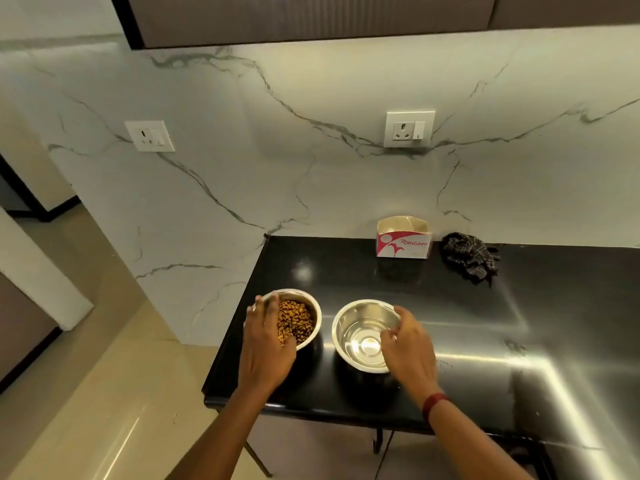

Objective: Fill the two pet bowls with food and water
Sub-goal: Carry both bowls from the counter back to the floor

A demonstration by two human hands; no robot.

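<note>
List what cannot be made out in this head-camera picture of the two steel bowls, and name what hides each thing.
All in the head view:
1. Whether the right bowl holds water: glare on the steel masks it.
2. The left bowl near rim and some kibble: the left hand covers them.
3. The right bowl's near-right rim: the right hand grips over it.
4. The tissue box contents: too small and dim.

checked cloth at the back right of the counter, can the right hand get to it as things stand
Probably yes. The right hand grips the right bowl and must let go first. Nothing stands between it and the checked cloth; the tissue box sits aside.
</note>
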